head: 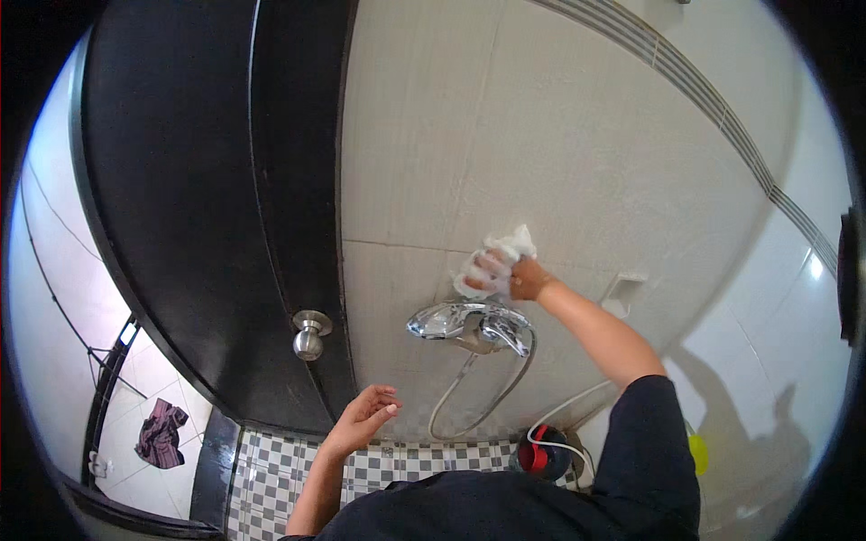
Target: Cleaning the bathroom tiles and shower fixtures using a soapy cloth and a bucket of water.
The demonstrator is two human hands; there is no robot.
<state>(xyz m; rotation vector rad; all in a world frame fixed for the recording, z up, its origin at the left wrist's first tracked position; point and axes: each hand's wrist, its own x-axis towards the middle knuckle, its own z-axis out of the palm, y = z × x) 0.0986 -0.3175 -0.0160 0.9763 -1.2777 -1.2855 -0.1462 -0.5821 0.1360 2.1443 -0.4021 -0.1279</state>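
Note:
With soapy fingers, my right hand (511, 272) presses a white, foamy cloth (519, 242) against the beige tiled wall (419, 169). Whether it is a cloth or a sponge under the foam is hard to tell. Directly below that hand is a chrome shower mixer tap (467, 324) with a flexible hose (440, 416) looping down from it. My left hand (365, 416) hangs lower left of the tap, fingers slightly curled and apart, touching nothing.
A black door (176, 189) with a round metal knob (308, 338) stands at left. A white soap dish (624, 294) juts from the wall at right. A dark bucket (551, 453) stands on the checkered floor (270, 473). Striped fabric (161, 434) lies beyond the doorway.

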